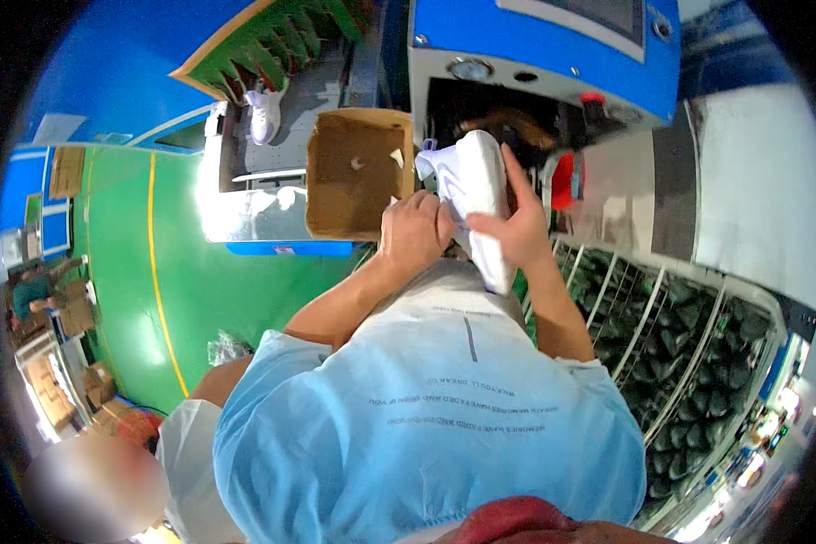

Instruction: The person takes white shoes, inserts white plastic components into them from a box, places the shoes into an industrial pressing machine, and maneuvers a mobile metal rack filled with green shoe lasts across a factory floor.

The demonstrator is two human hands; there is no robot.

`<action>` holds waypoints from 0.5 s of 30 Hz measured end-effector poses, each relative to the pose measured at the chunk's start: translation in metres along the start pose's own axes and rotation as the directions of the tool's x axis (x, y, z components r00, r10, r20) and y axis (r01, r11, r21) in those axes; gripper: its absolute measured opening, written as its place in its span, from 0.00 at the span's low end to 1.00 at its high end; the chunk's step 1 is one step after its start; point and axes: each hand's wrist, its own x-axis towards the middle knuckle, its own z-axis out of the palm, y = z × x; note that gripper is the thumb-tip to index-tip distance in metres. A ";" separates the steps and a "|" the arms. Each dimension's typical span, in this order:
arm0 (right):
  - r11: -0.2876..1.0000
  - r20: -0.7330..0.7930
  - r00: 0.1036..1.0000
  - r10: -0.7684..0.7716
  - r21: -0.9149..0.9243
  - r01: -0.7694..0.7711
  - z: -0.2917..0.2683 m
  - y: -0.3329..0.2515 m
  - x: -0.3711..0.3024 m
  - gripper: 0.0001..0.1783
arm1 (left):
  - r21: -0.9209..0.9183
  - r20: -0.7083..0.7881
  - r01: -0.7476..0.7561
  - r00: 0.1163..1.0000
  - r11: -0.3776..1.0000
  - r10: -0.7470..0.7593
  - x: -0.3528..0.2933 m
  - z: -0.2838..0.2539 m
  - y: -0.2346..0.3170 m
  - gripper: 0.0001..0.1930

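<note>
A white sneaker [482,195] with pale lilac parts is held up in front of me, its sole turned to the right. My right hand [517,225] grips it from the sole side, thumb across the sole and fingers stretched along the edge. Close against the upper, my left hand [415,234] is closed with its fingers curled at the shoe's opening side. What lies under those fingers is partly hidden. Just beyond my left hand stands an open cardboard box [322,204] with small white scraps inside.
A blue machine [553,68] with a dark opening and red knob stands ahead. Another sneaker [263,116] lies on the conveyor [313,100] near green strip curtains [272,50]. Right is a wire rack [621,317] of dark shoe-shaped pieces. A person [195,453] is at lower left.
</note>
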 end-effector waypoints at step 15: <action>0.551 0.290 0.864 0.413 0.676 -0.490 -0.062 0.058 -0.080 0.57 | -0.448 0.883 0.889 0.456 0.097 -0.111 -0.002 0.036 0.000 0.28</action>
